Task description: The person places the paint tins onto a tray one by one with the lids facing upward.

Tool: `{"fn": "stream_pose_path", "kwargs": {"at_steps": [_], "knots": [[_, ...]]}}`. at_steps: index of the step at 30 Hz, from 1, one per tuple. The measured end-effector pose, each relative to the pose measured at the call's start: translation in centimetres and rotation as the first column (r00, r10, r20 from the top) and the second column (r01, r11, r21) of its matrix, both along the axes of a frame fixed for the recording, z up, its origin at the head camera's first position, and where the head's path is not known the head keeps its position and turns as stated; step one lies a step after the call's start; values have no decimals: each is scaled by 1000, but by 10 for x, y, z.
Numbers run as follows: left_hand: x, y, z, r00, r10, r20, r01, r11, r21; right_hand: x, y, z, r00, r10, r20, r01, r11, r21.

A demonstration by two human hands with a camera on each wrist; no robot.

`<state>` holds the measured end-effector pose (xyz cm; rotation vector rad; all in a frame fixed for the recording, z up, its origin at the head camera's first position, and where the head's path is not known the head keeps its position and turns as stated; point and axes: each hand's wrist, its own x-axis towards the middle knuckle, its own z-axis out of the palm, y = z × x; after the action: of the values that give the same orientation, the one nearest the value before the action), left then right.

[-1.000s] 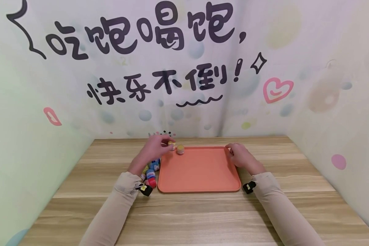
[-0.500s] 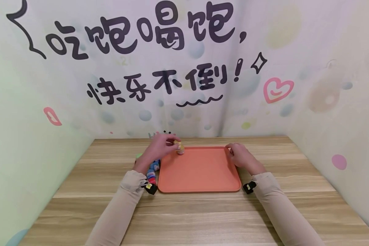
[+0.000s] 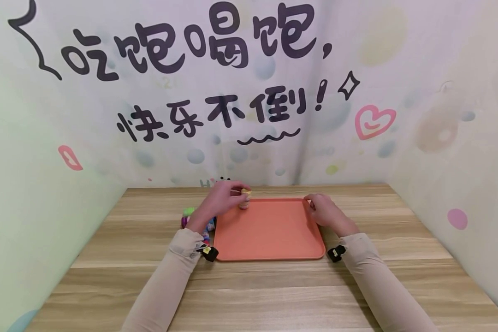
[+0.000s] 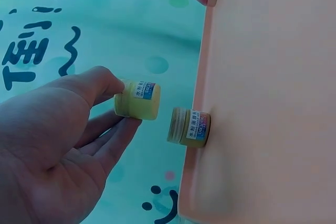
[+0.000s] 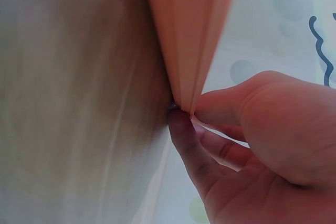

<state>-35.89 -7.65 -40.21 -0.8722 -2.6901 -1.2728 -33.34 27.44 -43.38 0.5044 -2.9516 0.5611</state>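
My left hand [image 3: 222, 200] pinches a small yellow paint jar [image 4: 137, 99] between thumb and fingertips, above the far left part of the orange tray [image 3: 269, 230]. The held jar lies tipped on its side in the left wrist view, its label showing. Close beside it, a second, darker yellow paint jar [image 4: 191, 128] stands on the tray near its far edge. At the tray's far right corner, my right hand [image 3: 327, 213] grips the rim, with thumb and finger on the corner [image 5: 185, 90] in the right wrist view.
Left of the tray lies a group of paint jars, partly hidden by my left forearm; a green one [image 3: 188, 211], a purple one [image 3: 184, 221] and a blue one [image 3: 210, 225] show. The wooden table [image 3: 249, 295] ends at a printed wall sheet [image 3: 265, 161] behind.
My left hand has moved to the right with the held yellow paint jar, past the tray's left corner to the standing jar. The right hand and tray stay in place.
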Motion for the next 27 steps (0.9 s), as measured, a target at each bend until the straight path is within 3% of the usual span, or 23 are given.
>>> {"fn": "stream_pose_path", "kwargs": {"at_steps": [7,14,27], "knots": [[-4,4,-3,998,-57,1,57,998,25,1,0,0,1000,6,8,-6,1000,-8],[-10,9,-9,992,-117,-55,116,993,-6,1,1,1,1000,-5,24,5,1000,-20],[-15,18,-14,988,-117,-100,107,989,-102,0,1,-1,1000,-6,19,6,1000,-14]]}}
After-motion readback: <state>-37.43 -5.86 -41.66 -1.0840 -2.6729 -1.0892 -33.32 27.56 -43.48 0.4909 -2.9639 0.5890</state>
